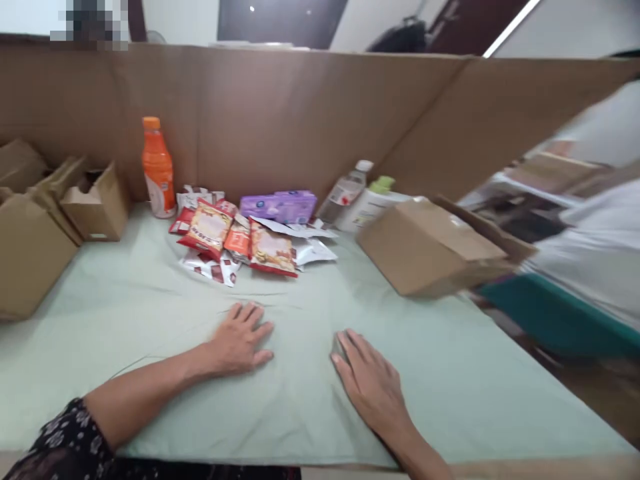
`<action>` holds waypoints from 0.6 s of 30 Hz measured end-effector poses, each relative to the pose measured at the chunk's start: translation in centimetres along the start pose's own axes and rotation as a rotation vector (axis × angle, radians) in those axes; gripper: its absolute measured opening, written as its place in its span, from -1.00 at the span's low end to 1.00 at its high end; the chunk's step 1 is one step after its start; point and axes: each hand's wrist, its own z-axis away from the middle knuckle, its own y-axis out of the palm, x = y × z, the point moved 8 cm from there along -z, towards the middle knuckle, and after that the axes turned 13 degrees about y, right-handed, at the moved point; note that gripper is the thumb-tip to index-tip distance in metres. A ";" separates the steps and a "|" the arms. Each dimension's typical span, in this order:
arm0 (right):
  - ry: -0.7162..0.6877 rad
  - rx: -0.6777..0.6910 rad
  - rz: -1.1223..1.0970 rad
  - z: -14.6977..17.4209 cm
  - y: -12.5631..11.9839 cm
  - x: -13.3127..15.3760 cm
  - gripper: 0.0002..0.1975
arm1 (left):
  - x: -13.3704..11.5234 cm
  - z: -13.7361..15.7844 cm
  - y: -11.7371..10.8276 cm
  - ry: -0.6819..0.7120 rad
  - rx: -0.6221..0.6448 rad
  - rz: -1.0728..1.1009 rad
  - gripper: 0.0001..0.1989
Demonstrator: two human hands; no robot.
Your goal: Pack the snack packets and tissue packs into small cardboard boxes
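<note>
My left hand (241,341) lies flat on the pale green tablecloth (300,407), fingers spread, holding nothing. To its right, my right hand (370,377) rests on the cloth with its fingers stretched forward and nothing visible in it. Beyond both hands sits a pile of snack packets: a red and cream packet (207,227), a second such packet (273,250) and several white and orange ones. Behind the pile lies a purple soft pack (280,205). Neither hand touches any of these.
An orange bottle (158,173) stands at the back left, near open cardboard boxes (103,207). At the back right, a clear bottle (347,193) and a white bottle with a green cap (367,207) lean beside a tilted cardboard box (433,250). A cardboard wall (280,113) closes the back; a person in white is at right.
</note>
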 end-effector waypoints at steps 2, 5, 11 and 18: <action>-0.019 -0.012 0.027 0.4 0.3 0.5 -0.47 | -0.1 0.4 -0.1 -0.004 -0.001 0.019 -0.42; -0.025 -0.023 0.063 0.1 0.2 0.3 -0.42 | 1.1 1.8 -1.3 -0.032 -0.037 0.038 -0.45; -0.020 -0.036 0.071 0.0 0.3 -0.2 -0.37 | 13.9 9.2 -10.8 -0.356 -0.290 -0.045 -0.37; -0.005 -0.087 0.087 0.1 0.5 0.0 -0.39 | 29.3 19.0 -24.4 -0.847 -0.752 -0.190 -0.23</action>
